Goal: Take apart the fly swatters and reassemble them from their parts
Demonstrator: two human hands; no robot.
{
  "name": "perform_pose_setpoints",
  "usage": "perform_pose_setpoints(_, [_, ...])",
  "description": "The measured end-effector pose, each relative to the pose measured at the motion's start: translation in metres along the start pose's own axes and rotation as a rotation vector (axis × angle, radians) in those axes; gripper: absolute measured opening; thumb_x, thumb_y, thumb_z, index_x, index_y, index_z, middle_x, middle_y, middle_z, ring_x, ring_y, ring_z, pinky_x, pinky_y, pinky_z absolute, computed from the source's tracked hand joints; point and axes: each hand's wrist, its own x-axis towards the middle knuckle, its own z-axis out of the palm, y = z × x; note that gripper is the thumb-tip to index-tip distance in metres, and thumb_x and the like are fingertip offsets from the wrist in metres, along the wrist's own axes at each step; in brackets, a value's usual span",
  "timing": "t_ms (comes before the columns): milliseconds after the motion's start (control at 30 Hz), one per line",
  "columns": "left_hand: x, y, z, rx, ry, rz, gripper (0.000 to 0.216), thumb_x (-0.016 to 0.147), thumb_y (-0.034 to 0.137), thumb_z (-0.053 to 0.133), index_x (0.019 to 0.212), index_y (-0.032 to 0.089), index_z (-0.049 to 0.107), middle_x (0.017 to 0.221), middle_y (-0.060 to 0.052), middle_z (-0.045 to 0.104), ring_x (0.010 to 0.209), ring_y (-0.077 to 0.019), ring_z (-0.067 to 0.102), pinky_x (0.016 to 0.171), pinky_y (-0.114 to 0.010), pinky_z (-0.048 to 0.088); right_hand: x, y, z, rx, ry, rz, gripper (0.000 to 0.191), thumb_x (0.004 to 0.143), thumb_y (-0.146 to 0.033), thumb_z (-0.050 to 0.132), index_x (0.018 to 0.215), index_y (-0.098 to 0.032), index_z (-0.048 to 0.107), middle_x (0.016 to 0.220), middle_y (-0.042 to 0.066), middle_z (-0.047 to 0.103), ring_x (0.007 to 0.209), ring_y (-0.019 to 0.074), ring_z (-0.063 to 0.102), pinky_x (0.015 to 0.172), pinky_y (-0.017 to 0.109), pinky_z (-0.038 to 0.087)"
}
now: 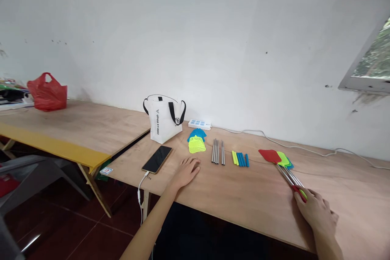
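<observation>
My left hand [186, 171] lies on the wooden table with its fingers loosely spread, holding nothing. Just beyond its fingertips are a yellow mesh fly swatter head [196, 145] and blue swatter heads [198, 133]. To the right come several metal tubes [215, 151], then short yellow handle grips [235, 158] and blue handle grips [243, 159]. At the right, my right hand [318, 211] is closed over the handles of several fly swatters [288, 175]. Their red, yellow and blue-green heads fan out on the table, and the palm hides most of the handles.
A phone [157, 159] with a white cable lies left of my left hand. Behind it stand a white bag [164, 124] with black straps and a white power strip [199, 124], its cord running along the wall. A second table [88, 118] holds a red plastic bag [48, 93].
</observation>
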Motion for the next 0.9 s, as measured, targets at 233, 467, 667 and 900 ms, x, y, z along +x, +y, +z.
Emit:
perform_pose_setpoints(233, [0.000,-0.001,0.002,0.014,0.000,0.000,0.027,0.102,0.032,0.044,0.124,0.026,0.057,0.134,-0.005,0.060,0.129,-0.0257,0.051,0.112,-0.046,0.037,0.003,0.004,0.002,0.031,-0.007,-0.030,0.056,0.094,-0.051,0.031,0.132,-0.025,0.063,0.140,0.016,0.057,0.125,0.0431,0.054,0.094,0.066,0.046])
perform_pose_setpoints(467, [0.000,0.003,-0.002,0.008,-0.007,-0.008,0.028,0.102,0.033,0.043,0.125,0.026,0.057,0.135,-0.006,0.059,0.131,-0.0255,0.051,0.113,-0.045,0.037,0.001,-0.014,-0.011,0.176,0.130,-0.080,0.055,0.093,-0.048,0.033,0.128,-0.020,0.065,0.138,0.018,0.057,0.127,0.0410,0.053,0.101,0.058,0.046])
perform_pose_setpoints(667, [-0.001,0.011,0.006,0.075,-0.081,-0.026,0.039,0.102,0.041,0.043,0.135,0.023,0.054,0.147,-0.012,0.051,0.140,-0.0313,0.042,0.118,-0.051,0.032,-0.017,-0.072,-0.024,0.255,-0.086,-0.495,0.051,0.095,-0.043,0.036,0.131,-0.023,0.065,0.135,0.011,0.064,0.131,0.0305,0.053,0.112,0.046,0.042])
perform_pose_setpoints(900, [-0.005,0.019,0.028,0.153,-0.112,-0.039,0.058,0.102,0.059,0.038,0.147,0.024,0.044,0.162,-0.015,0.035,0.152,-0.0385,0.021,0.120,-0.066,0.012,-0.099,-0.153,0.025,0.214,-0.214,-0.802,0.059,0.102,-0.052,0.028,0.152,-0.026,0.046,0.159,0.006,0.043,0.148,0.0268,0.037,0.121,0.053,0.028])
